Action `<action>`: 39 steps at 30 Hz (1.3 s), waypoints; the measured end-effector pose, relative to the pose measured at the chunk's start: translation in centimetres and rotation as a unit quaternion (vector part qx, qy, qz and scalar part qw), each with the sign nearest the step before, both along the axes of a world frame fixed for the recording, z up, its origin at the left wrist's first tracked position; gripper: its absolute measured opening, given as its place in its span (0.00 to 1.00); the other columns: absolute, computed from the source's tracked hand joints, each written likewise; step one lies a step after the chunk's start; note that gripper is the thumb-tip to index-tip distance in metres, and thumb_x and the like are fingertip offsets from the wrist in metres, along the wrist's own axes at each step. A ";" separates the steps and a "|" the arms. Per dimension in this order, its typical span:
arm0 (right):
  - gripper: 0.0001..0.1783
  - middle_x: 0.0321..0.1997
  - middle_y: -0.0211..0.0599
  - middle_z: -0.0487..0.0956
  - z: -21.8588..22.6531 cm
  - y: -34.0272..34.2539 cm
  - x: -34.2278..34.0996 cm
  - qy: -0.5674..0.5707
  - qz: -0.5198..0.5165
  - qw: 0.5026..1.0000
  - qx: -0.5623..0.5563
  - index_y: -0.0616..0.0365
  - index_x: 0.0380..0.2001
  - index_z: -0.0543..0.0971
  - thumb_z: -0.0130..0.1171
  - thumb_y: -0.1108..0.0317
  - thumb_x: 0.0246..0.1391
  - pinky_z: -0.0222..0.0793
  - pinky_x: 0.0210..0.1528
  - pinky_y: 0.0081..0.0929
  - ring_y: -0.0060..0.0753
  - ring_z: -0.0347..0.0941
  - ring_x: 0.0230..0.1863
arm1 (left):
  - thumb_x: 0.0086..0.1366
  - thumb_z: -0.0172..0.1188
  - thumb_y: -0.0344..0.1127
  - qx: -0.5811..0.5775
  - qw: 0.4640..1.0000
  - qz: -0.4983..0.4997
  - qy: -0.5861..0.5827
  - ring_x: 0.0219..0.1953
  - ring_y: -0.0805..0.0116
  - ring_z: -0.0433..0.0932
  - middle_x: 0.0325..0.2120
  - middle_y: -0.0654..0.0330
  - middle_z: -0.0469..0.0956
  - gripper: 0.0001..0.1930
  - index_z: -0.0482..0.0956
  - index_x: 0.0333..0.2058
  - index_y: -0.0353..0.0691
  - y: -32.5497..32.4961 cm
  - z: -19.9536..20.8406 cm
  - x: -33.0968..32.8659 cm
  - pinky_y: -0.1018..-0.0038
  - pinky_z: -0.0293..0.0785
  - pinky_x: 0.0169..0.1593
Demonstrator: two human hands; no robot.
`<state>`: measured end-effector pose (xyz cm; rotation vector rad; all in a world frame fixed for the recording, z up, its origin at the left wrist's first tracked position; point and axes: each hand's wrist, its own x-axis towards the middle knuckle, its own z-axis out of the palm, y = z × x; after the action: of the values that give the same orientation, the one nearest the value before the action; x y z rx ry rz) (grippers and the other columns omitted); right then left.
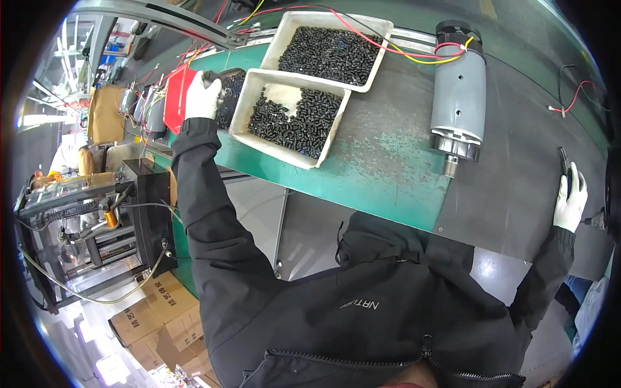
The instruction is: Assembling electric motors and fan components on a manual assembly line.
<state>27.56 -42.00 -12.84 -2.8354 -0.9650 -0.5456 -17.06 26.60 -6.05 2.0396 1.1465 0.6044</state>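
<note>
My left hand, in a white glove, is at the left of the bench between a red bin and a dark heap of small parts. Its fingers are curled together; whatever they may hold is hidden. Far to the right, my right hand, also gloved in white, rests by the bench edge with its fingers stretched out. Just beyond its fingertips is a slim black object, whose kind I cannot make out. A grey cylindrical motor with red, yellow and black wires lies on the bench.
Two white trays of small black cylindrical pieces stand side by side: a near tray and a far tray. A black-framed machine is at the left, above cardboard boxes. Loose wires lie at the back right.
</note>
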 end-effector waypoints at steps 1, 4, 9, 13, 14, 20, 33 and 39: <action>0.22 0.56 0.53 0.72 0.1 0.0 -0.1 -0.005 -0.004 1.000 -0.004 0.49 0.60 0.72 0.54 0.61 0.63 0.64 0.59 0.41 0.53 0.69 0.57 | 0.65 0.54 0.28 0.000 1.000 -0.002 -0.002 0.19 0.79 0.70 0.22 0.65 0.73 0.09 0.72 0.43 0.36 0.1 0.0 0.0 0.82 0.65 0.23; 0.22 0.57 0.54 0.72 0.2 -0.1 -0.2 -0.008 -0.013 1.000 -0.008 0.48 0.60 0.72 0.53 0.60 0.63 0.64 0.60 0.41 0.53 0.69 0.57 | 0.65 0.53 0.27 -0.024 0.999 -0.030 -0.010 0.20 0.80 0.69 0.21 0.66 0.73 0.08 0.74 0.43 0.36 0.2 0.1 0.0 0.82 0.64 0.24; 0.22 0.57 0.53 0.72 0.2 -0.5 -0.2 -0.004 -0.019 1.000 -0.007 0.48 0.60 0.72 0.53 0.60 0.63 0.64 0.60 0.41 0.53 0.68 0.58 | 0.62 0.55 0.26 -0.012 0.994 -0.076 0.078 0.25 0.76 0.73 0.24 0.64 0.76 0.08 0.78 0.41 0.37 -0.1 1.4 0.6 0.79 0.67 0.30; 0.22 0.57 0.52 0.72 0.2 -0.2 -0.2 -0.002 -0.009 1.000 0.011 0.49 0.59 0.73 0.53 0.60 0.63 0.64 0.60 0.41 0.52 0.69 0.58 | 0.58 0.61 0.28 0.263 0.909 -0.201 0.253 0.34 0.53 0.80 0.30 0.50 0.80 0.12 0.77 0.42 0.38 0.6 2.2 0.2 0.66 0.73 0.38; 0.22 0.57 0.51 0.72 0.3 -0.2 -0.3 0.001 -0.007 1.000 0.018 0.49 0.59 0.73 0.53 0.60 0.63 0.64 0.60 0.40 0.51 0.69 0.58 | 0.57 0.63 0.30 0.229 0.905 -0.189 0.304 0.42 0.45 0.77 0.35 0.44 0.79 0.13 0.76 0.41 0.38 0.9 2.6 0.6 0.60 0.73 0.44; 0.20 0.53 0.47 0.75 0.3 -0.2 -0.7 -0.007 -0.040 0.999 0.016 0.50 0.57 0.74 0.53 0.59 0.64 0.67 0.56 0.38 0.48 0.72 0.54 | 0.57 0.63 0.31 0.297 0.830 -0.184 0.435 0.45 0.46 0.77 0.37 0.45 0.79 0.12 0.74 0.40 0.38 1.2 2.6 0.8 0.57 0.72 0.48; 0.22 0.39 0.27 0.74 4.5 2.7 -8.5 0.313 -0.003 0.760 0.570 0.66 0.58 0.71 0.53 0.74 0.60 0.52 0.27 0.08 0.08 0.59 0.26 | 0.65 0.58 0.35 -0.171 0.960 -0.179 -0.131 0.23 0.83 0.65 0.33 0.60 0.76 0.18 0.70 0.49 0.29 -13.3 6.8 4.9 0.86 0.60 0.26; 0.28 0.47 0.46 0.74 15.8 14.4 -15.7 0.196 0.350 0.899 0.173 0.63 0.52 0.78 0.51 0.81 0.42 0.74 0.45 0.28 0.37 0.80 0.42 | 0.64 0.49 0.28 -0.396 0.825 -0.371 -0.157 0.32 0.79 0.71 0.38 0.59 0.74 0.15 0.70 0.49 0.32 -32.4 8.9 12.9 0.84 0.68 0.35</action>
<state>11.87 -27.57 2.97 -1.9688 -1.4921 -0.0419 -4.16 -5.84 2.84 1.3893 0.2408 0.0203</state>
